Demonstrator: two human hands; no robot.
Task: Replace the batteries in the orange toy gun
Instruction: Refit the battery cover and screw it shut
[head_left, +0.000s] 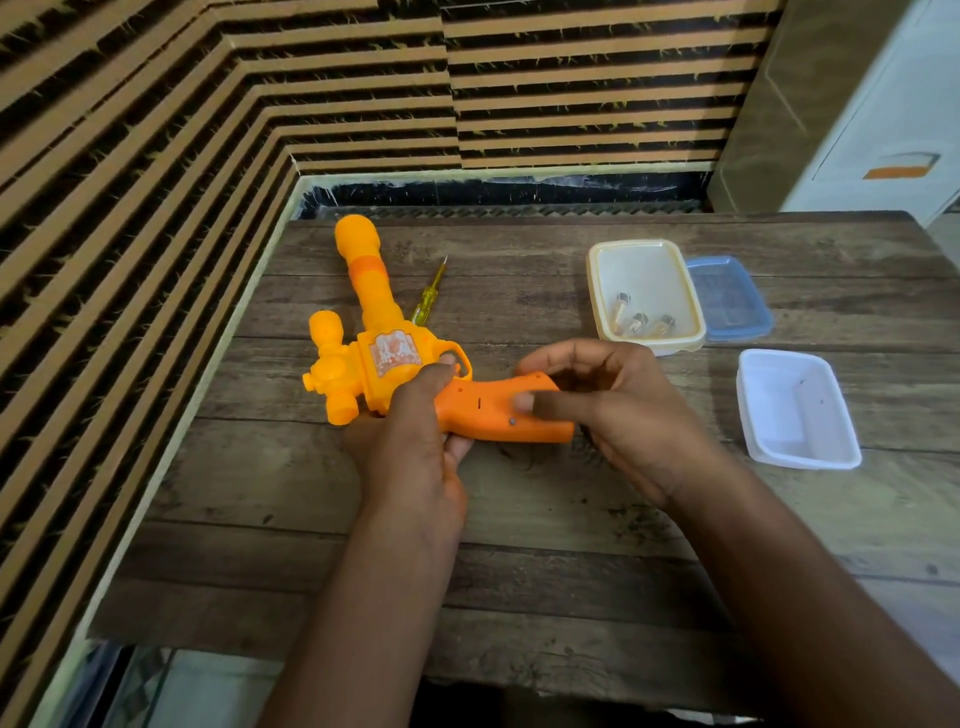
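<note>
The orange toy gun (363, 332) lies on its side on the wooden table (545, 519), barrel toward the far wall, darker orange grip (493, 410) toward the right. My left hand (415, 431) grips the gun where the grip meets the body, fingers curled beneath it. My right hand (613, 410) holds the grip's end, thumb pressed on its flat side beside a small screw. A yellow-handled screwdriver (428, 293) lies on the table just right of the barrel. Several batteries (641, 322) sit in a cream tub (597, 275).
A blue lid (730, 299) lies right of the cream tub. A white tub (795, 410) stands near the table's right edge. Striped walls close in the left and far sides. A white cabinet (883, 104) stands at the back right.
</note>
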